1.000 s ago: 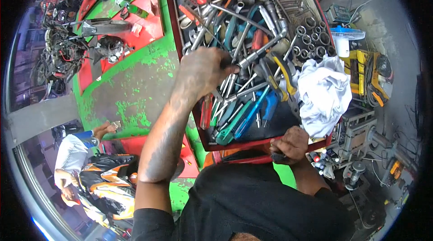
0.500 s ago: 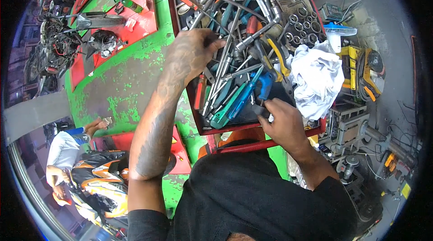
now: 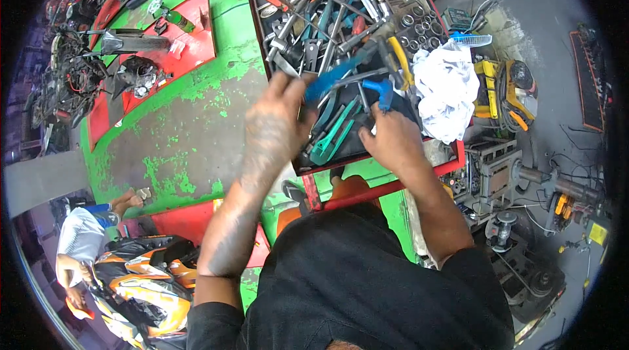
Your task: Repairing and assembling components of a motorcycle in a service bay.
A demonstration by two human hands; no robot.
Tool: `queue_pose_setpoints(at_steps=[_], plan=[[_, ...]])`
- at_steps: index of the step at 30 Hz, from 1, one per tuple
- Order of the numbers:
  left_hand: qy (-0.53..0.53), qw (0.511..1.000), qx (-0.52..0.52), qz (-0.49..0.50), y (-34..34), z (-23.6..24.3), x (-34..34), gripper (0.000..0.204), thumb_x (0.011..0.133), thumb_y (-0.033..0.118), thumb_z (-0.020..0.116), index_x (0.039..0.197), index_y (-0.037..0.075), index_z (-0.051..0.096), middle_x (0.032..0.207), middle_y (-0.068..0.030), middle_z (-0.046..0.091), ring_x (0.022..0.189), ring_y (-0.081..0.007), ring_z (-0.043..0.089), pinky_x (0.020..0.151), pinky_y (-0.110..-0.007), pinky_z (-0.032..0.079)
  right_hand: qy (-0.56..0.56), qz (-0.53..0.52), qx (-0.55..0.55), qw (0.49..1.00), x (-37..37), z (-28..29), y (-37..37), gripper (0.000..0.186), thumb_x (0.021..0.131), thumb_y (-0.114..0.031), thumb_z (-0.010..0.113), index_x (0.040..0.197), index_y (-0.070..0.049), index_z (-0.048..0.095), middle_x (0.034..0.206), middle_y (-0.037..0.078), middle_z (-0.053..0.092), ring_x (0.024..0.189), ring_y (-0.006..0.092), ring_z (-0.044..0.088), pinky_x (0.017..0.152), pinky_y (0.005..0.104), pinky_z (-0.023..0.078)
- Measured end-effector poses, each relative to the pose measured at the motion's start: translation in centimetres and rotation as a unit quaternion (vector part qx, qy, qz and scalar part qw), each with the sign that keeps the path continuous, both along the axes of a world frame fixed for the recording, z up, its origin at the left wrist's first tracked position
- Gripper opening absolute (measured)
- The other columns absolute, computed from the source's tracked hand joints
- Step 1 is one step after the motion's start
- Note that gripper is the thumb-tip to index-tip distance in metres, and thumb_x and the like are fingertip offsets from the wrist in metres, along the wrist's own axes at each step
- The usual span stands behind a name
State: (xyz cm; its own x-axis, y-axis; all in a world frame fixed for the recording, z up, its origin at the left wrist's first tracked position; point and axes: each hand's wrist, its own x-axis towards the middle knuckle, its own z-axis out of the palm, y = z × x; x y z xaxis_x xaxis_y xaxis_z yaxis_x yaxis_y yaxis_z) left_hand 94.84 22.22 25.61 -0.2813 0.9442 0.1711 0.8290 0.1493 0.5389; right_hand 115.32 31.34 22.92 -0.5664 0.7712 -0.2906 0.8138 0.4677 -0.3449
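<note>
My left hand point(image 3: 282, 109) is closed over the near left side of a tool drawer point(image 3: 313, 170). A blue-handled tool point(image 3: 333, 80), smeared by motion, sticks out of it to the right; it looks like a screwdriver. My right hand point(image 3: 395, 135) reaches into the drawer's near right part. Its thumb and index finger are apart, with the other fingertips hidden. Just above its index finger lies a blue angled handle point(image 3: 381, 93). A green-handled tool point(image 3: 335, 135) lies between my hands. Pliers with yellow-and-black handles point(image 3: 401, 65) lie farther in.
Sockets point(image 3: 419, 29), wrenches and bars fill the drawer's far part. A white cloth point(image 3: 447, 91) is bunched on its right side. A small blue-and-white fan point(image 3: 472, 40) and yellow equipment point(image 3: 486, 88) stand beyond. At left are motorcycles point(image 3: 141, 284) and another person point(image 3: 82, 238).
The blue screwdriver has left its place beside the green-handled tool, and a blue-handled tool is now in my left hand. My right hand has moved up toward the blue angled handle.
</note>
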Motion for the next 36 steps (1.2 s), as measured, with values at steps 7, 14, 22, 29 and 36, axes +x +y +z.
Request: queue_pose_setpoints(at_steps=[7,14,22,29,36], plan=[[-0.019,0.999,0.04,0.021,2.2,0.2,-3.7,0.036,0.085,0.024,0.076,0.118,0.011,0.067,0.1,-0.0126,0.064,0.089,-0.0348,0.068,0.077,-0.044,0.056,0.15,-0.023,-0.129,0.98,1.2,3.0,0.5,0.03,0.096,-0.02,0.063,0.113,0.005,0.061,0.088,0.023,0.068,0.08,0.0327,0.067,0.076,0.0402,0.051],[-0.059,0.997,0.022,0.051,0.7,-1.8,-2.8,0.035,0.09,0.027,0.072,0.116,0.004,0.066,0.101,-0.0166,0.067,0.089,-0.0364,0.068,0.078,-0.046,0.055,0.274,-0.114,-0.348,0.889,3.4,5.8,-3.3,0.013,0.104,-0.014,0.051,0.098,-0.003,0.052,0.065,-0.002,0.046,0.058,0.007,0.045,0.053,0.026,0.036],[-0.051,0.993,0.057,0.085,2.2,-4.0,-2.8,0.029,0.096,0.025,0.064,0.12,0.007,0.066,0.105,-0.02,0.067,0.095,-0.0382,0.067,0.082,-0.047,0.053,0.325,-0.174,-0.263,0.891,6.8,10.1,0.4,0.02,0.102,-0.024,0.058,0.099,-0.005,0.063,0.069,-0.003,0.055,0.06,0.0065,0.049,0.055,0.0272,0.039],[-0.125,0.972,0.154,0.126,2.9,-4.7,0.5,0.031,0.097,0.024,0.064,0.117,0.0,0.065,0.096,-0.0211,0.069,0.089,-0.0372,0.067,0.081,-0.046,0.051,0.419,-0.113,0.072,0.898,1.9,9.8,8.8,0.022,0.1,-0.019,0.062,0.101,0.002,0.067,0.08,0.007,0.068,0.074,0.0117,0.06,0.069,0.0304,0.048],[-0.126,0.983,0.082,0.105,2.4,-4.0,0.7,0.036,0.095,0.023,0.067,0.124,0.001,0.063,0.115,-0.0191,0.058,0.104,-0.0329,0.059,0.09,-0.045,0.048,0.619,0.093,0.033,0.779,-4.1,9.5,13.2,0.038,0.108,-0.036,0.048,0.088,-0.005,0.056,0.084,0.006,0.062,0.07,0.0088,0.053,0.06,0.0241,0.042]])
